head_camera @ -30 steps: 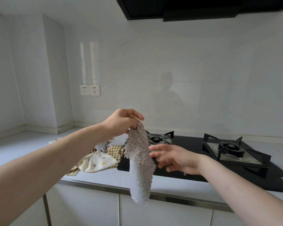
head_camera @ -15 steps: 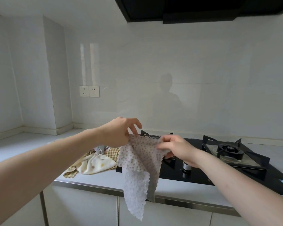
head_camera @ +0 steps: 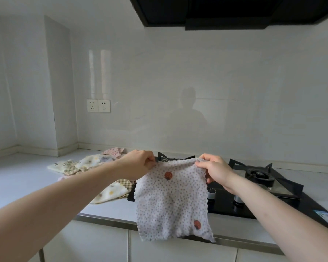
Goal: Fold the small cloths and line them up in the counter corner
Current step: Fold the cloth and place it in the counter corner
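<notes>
A white cloth with small grey dots and two red spots [head_camera: 171, 201] hangs spread flat in the air over the counter's front edge. My left hand [head_camera: 138, 164] pinches its top left corner and my right hand [head_camera: 215, 170] pinches its top right corner. A loose pile of other small cloths [head_camera: 95, 165], cream, checked and pink-dotted, lies unfolded on the white counter [head_camera: 17, 178] behind my left forearm. The counter corner [head_camera: 68, 150] lies at the back left, by a wall column.
A black gas hob [head_camera: 257, 193] with two burners and two knobs sits on the counter to the right, right behind the hanging cloth. A double wall socket [head_camera: 98, 105] is on the back wall. A dark extractor hood [head_camera: 225, 12] hangs overhead.
The dotted cloth hung bunched from my left hand alone. My right hand came up, took the other top corner, and the two hands drew apart, spreading the cloth flat.
</notes>
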